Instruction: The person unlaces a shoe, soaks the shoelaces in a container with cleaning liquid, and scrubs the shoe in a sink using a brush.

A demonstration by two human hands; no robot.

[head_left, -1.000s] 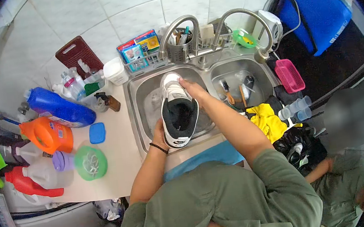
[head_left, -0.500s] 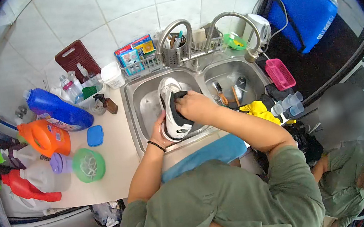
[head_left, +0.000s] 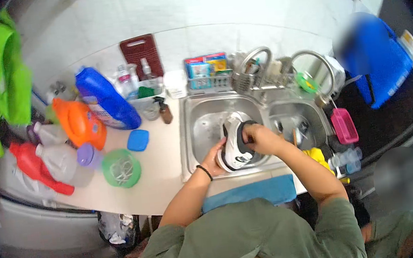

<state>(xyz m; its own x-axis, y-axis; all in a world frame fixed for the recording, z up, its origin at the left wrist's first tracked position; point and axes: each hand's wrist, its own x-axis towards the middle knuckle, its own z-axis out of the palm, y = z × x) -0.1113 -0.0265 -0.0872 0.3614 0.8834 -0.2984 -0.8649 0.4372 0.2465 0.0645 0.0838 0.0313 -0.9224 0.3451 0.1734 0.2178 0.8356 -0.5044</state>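
Right grip moved from toe of shoe to its collar, closure unclear; left grip clasps heel.

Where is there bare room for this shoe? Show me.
The shoe could likely go on the counter between the blue lid and green bowl on the left and the sink on the right. Farther left is crowded by the orange jug and red container; right of the sink, by the pink basket.

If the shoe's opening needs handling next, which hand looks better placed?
Probably the right hand: it is curled at the dark opening, while the left hand is occupied supporting the shoe from the side.
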